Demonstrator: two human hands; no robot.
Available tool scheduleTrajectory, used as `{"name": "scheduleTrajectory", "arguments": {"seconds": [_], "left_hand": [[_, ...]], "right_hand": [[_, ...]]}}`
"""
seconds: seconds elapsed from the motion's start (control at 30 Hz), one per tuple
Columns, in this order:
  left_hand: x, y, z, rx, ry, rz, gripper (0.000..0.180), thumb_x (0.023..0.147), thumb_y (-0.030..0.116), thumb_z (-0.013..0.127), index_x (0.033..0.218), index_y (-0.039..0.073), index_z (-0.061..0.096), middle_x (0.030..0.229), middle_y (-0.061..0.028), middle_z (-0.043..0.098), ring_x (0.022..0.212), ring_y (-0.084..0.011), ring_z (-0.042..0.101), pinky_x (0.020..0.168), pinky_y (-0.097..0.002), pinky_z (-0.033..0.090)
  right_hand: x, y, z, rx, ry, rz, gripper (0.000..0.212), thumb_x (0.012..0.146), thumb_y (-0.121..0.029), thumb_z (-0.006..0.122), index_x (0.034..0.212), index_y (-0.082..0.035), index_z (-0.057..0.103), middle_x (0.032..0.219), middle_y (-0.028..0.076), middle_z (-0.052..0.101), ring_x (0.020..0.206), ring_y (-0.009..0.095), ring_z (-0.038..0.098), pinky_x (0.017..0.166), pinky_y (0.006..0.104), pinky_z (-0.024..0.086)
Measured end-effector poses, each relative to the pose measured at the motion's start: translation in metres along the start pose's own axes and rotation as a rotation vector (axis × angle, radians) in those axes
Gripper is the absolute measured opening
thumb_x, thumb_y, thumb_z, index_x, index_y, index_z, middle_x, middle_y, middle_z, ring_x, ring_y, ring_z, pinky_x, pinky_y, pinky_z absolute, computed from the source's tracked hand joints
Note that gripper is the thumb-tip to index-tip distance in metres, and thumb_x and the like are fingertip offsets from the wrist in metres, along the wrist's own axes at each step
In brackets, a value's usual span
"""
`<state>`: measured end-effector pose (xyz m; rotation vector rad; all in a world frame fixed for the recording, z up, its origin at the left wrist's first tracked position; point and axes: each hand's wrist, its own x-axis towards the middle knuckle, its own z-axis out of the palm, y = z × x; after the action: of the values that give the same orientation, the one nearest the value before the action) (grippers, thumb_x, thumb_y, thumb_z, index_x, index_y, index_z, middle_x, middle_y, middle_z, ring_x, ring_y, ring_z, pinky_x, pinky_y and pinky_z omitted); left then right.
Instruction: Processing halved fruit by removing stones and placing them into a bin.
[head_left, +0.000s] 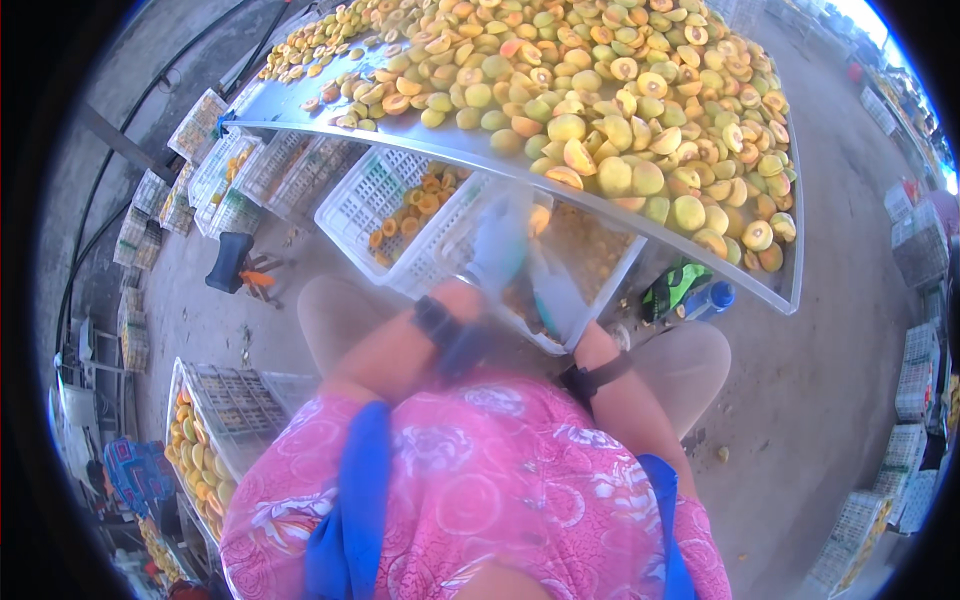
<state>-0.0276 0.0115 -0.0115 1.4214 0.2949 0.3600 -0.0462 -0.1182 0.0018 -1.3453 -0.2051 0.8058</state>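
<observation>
Both my hands wear pale gloves and are smeared by motion over a white plastic crate between my knees. My left hand reaches over the crate's left part, its fingers blurred. My right hand is lower and to the right, pointing up into the crate. A yellow-orange half of peach-like fruit shows by the fingertips of both hands; which one holds it, if either, I cannot tell. Small brownish pieces lie in the crate. Just beyond, a metal table bears a heap of peach-like fruit, many cut in half.
Left of my crate stands another white crate with orange fruit halves. A crate of fruit is near my left side. A dark stool stands on the floor at left. A blue-capped bottle and green bag lie by my right knee.
</observation>
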Motion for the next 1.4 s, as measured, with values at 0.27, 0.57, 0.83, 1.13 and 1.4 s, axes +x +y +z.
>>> {"name": "scheduleTrajectory", "arguments": {"seconds": [0.27, 0.57, 0.83, 1.13, 1.4], "left_hand": [[0.009, 0.011, -0.013, 0.229, -0.146, -0.091, 0.049, 0.097, 0.047, 0.046, 0.093, 0.003, 0.066, 0.082, -0.0063, 0.066, 0.071, -0.0122, 0.06, 0.063, -0.0243, 0.048], [0.005, 0.033, -0.036, 0.597, -0.463, 0.284, 0.055, 0.099, 0.044, 0.04, 0.082, 0.0, 0.07, 0.077, -0.0089, 0.066, 0.07, -0.0201, 0.06, 0.072, -0.0307, 0.049], [-0.018, 0.055, -0.03, -0.118, -0.393, -0.314, 0.058, 0.094, 0.055, 0.045, 0.076, 0.004, 0.066, 0.077, -0.0109, 0.066, 0.062, -0.0229, 0.062, 0.059, -0.034, 0.052], [0.011, 0.019, -0.059, -0.967, -0.078, -0.391, 0.047, 0.097, 0.044, 0.044, 0.095, 0.001, 0.062, 0.083, -0.0145, 0.066, 0.07, -0.0279, 0.064, 0.065, -0.04, 0.055], [0.105, -0.055, -0.223, 0.913, 0.355, 0.38, 0.033, 0.094, 0.021, 0.05, 0.122, 0.004, 0.055, 0.116, -0.0157, 0.059, 0.103, -0.0268, 0.057, 0.092, -0.0366, 0.045]], "right_hand": [[-0.003, -0.005, -0.001, 0.174, -0.108, 0.068, 0.029, 0.099, -0.038, 0.045, 0.103, -0.011, 0.053, 0.058, -0.004, 0.043, 0.042, 0.007, 0.038, 0.037, 0.0236, 0.027], [-0.001, 0.006, -0.001, 0.469, -0.394, 0.405, 0.035, 0.096, -0.05, 0.045, 0.092, -0.016, 0.053, 0.052, -0.008, 0.035, 0.034, 0.005, 0.03, 0.03, 0.021, 0.023], [0.012, 0.029, -0.003, 0.922, -0.83, 0.491, 0.034, 0.1, -0.047, 0.037, 0.092, -0.017, 0.05, 0.053, -0.007, 0.031, 0.033, 0.007, 0.023, 0.03, 0.0223, 0.02], [0.018, 0.024, 0.0, 1.203, -1.029, 0.474, 0.038, 0.1, -0.046, 0.036, 0.098, -0.01, 0.049, 0.058, -0.007, 0.031, 0.035, 0.004, 0.024, 0.031, 0.02, 0.02], [0.046, 0.057, -0.009, 1.106, -0.397, 0.224, 0.032, 0.101, -0.039, 0.039, 0.084, -0.016, 0.052, 0.056, -0.008, 0.021, 0.04, 0.007, 0.023, 0.035, 0.025, 0.02]]}}
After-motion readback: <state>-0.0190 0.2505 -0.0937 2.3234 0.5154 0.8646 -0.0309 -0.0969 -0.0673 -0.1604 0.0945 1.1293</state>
